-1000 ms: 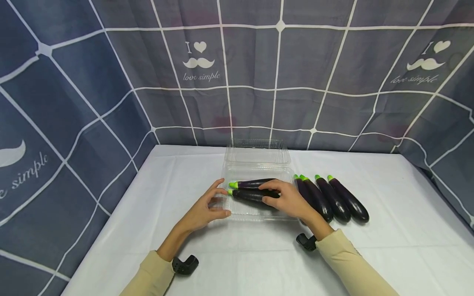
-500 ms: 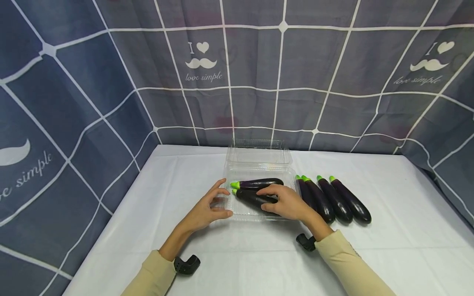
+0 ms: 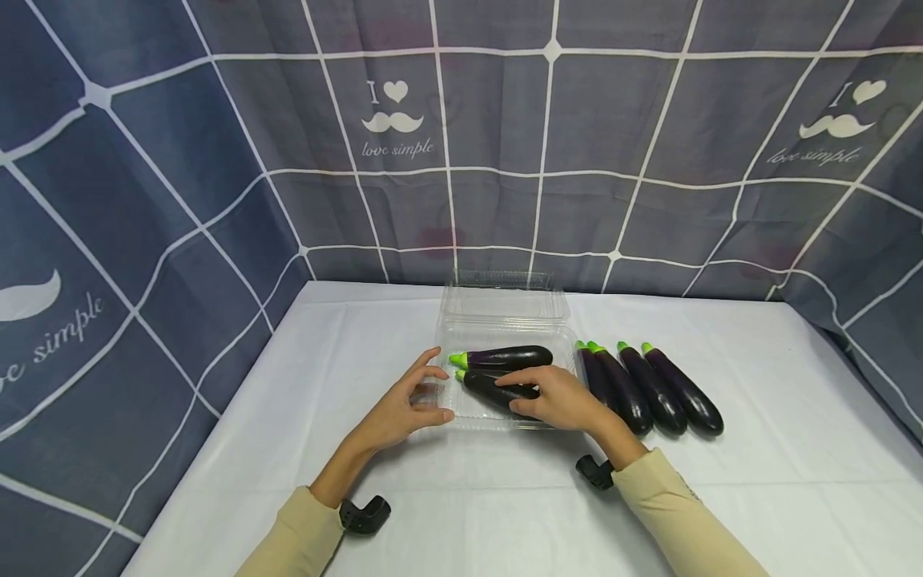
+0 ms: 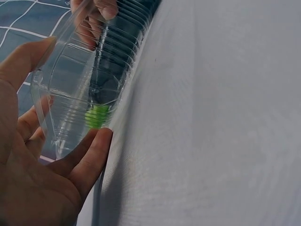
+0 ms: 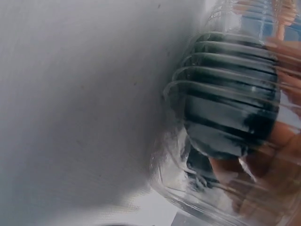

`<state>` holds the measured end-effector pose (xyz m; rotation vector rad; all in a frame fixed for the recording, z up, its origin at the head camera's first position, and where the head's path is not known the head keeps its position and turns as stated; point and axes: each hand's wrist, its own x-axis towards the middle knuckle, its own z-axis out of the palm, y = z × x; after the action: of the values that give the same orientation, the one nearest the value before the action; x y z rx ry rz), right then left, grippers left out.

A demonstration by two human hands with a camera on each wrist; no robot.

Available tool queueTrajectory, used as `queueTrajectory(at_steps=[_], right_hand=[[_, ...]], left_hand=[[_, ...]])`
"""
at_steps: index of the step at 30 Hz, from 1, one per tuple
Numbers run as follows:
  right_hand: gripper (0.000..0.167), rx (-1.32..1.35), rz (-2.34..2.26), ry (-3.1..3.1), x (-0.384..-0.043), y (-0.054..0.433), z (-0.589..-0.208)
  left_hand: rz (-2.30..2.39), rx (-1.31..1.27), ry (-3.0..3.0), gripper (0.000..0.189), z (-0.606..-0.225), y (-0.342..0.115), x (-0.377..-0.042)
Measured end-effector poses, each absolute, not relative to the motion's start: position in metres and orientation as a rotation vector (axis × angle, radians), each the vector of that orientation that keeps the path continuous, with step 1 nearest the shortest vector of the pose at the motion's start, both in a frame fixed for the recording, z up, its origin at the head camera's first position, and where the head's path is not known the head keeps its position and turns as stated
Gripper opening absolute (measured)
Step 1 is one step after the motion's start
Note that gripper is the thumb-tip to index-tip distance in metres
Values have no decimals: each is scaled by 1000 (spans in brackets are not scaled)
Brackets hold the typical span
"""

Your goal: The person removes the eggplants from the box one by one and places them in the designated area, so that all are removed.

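In the head view, a clear plastic clamshell container (image 3: 449,401) lies with its lid raised at the back. Two dark eggplants with green stem ends lie crosswise in it. My right hand (image 3: 555,397) grips the nearer eggplant (image 3: 485,388) by its thick right end, thumb in front and fingers over the top. The farther eggplant (image 3: 509,358) lies just behind. At the container's left side is my left hand (image 3: 398,407), thumb and fingers spread along the wall. In the left wrist view, its thumb (image 4: 35,55) is at the rim, with fingertips low by the green stem end.
Several more eggplants (image 3: 654,393) lie side by side on the white tablecloth (image 3: 786,401), right of the container. A grey checked curtain (image 3: 497,136) hangs behind the table and along both sides.
The nearer eggplant has shifted slightly right and toward the front, apart from the farther one, under my right hand. My left hand stays at the container's side.
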<state>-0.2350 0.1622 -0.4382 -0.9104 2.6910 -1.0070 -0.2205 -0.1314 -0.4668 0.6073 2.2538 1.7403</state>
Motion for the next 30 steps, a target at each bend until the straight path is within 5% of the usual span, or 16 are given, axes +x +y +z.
queueTrajectory(at_steps=[30], right_hand=[[34, -922, -1263, 2656, -237, 168, -439]], left_hand=[[1736, 587, 2256, 53, -466, -131, -220]])
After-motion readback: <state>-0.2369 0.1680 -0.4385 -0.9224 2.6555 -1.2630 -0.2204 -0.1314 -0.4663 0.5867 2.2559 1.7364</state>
